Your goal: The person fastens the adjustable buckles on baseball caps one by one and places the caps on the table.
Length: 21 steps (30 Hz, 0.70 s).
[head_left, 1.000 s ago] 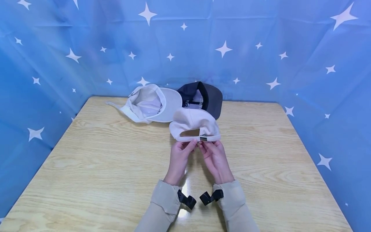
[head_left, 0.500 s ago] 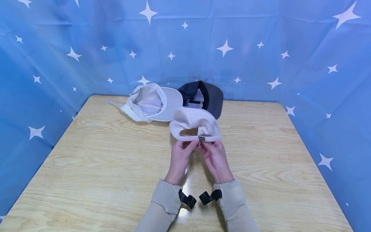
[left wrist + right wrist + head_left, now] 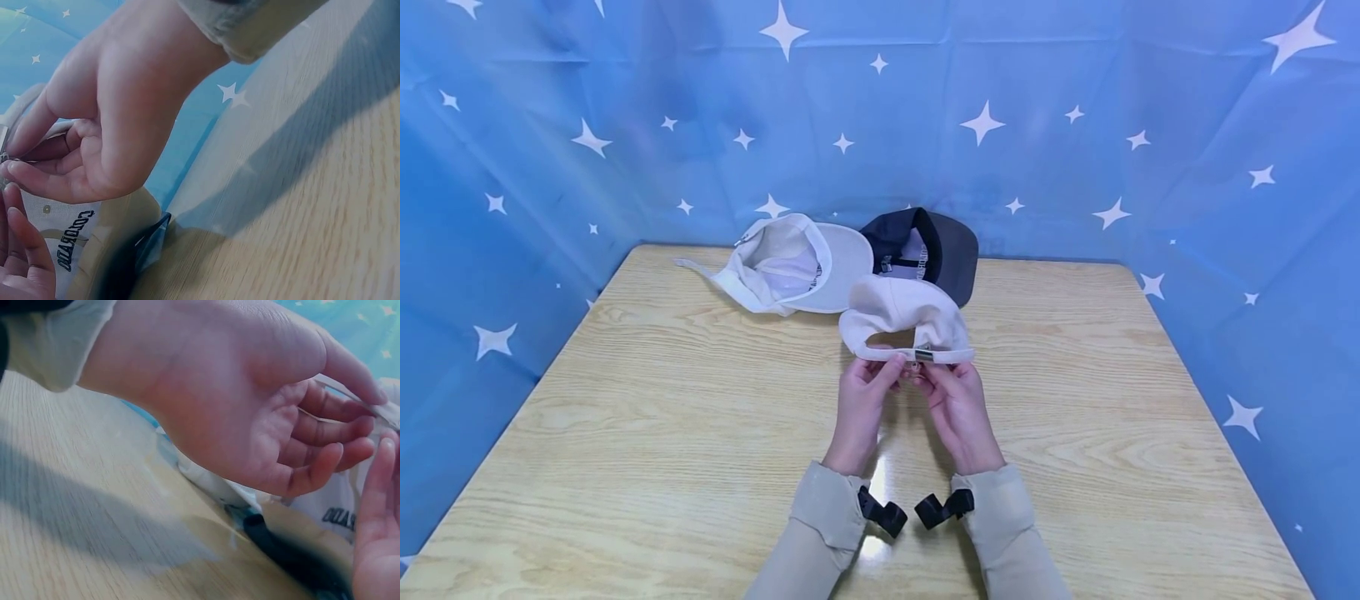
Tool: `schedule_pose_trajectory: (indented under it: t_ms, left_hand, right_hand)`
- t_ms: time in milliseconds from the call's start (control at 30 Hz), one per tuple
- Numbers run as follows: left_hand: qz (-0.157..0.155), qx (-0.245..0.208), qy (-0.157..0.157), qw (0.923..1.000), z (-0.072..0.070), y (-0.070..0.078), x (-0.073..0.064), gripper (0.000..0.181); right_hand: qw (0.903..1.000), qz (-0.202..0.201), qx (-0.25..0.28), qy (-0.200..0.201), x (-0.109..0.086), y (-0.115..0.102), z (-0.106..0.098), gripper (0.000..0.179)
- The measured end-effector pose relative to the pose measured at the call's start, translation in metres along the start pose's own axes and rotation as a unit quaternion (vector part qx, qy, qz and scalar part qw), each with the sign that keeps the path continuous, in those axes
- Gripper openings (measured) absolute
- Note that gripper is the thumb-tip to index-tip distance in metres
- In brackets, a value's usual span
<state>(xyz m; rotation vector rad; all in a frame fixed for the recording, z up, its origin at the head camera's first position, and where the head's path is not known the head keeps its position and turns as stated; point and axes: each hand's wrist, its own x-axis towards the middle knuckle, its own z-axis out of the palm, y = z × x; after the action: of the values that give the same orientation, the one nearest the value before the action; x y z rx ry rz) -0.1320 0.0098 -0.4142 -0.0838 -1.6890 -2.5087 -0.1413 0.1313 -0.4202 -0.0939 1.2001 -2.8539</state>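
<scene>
We saw the left hand [image 3: 859, 408] shift slightly: its thumb, close up against the metal buckle [image 3: 924, 356] half a second earlier, had drawn back along the strap [image 3: 883, 355], so that a gap showed between the two. A small metallic bit [image 3: 915, 367] (too tiny for us to identify) was plainer to see just below the strap. The right hand [image 3: 958, 412] had hardly moved. Both hands were close together, each pinching the strap at the back of the pale cap [image 3: 898, 304], on either side of the buckle.

That cap was in front of the person, its rear opening facing them; we could not tell whether any part of it touched the table [image 3: 662, 433]. Behind it, the white cap [image 3: 844, 271] and the dark cap [image 3: 958, 258] lay as before. We took the change for a small regrip, with the work at the buckle unfinished.
</scene>
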Motion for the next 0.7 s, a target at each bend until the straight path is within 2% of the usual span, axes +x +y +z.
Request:
schedule_pose_trajectory:
  t_ms: [233,500,700]
  left_hand:
    - [-0.011,-0.005,0.005,0.9999,-0.001,0.003,-0.001,0.020]
    - [-0.014,0.004,0.007,0.9999,0.007,0.023,-0.006,0.008]
    - [-0.019,0.008,0.007,0.9998,0.008,0.024,-0.006,0.008]
  right_hand:
    - [1.0000,0.002,0.000,0.003,0.000,0.000,0.000,0.012]
    - [1.0000,0.001,0.009,0.003,0.000,0.000,0.000,0.011]
    - [0.9999,0.003,0.011,0.004,0.000,0.000,0.000,0.010]
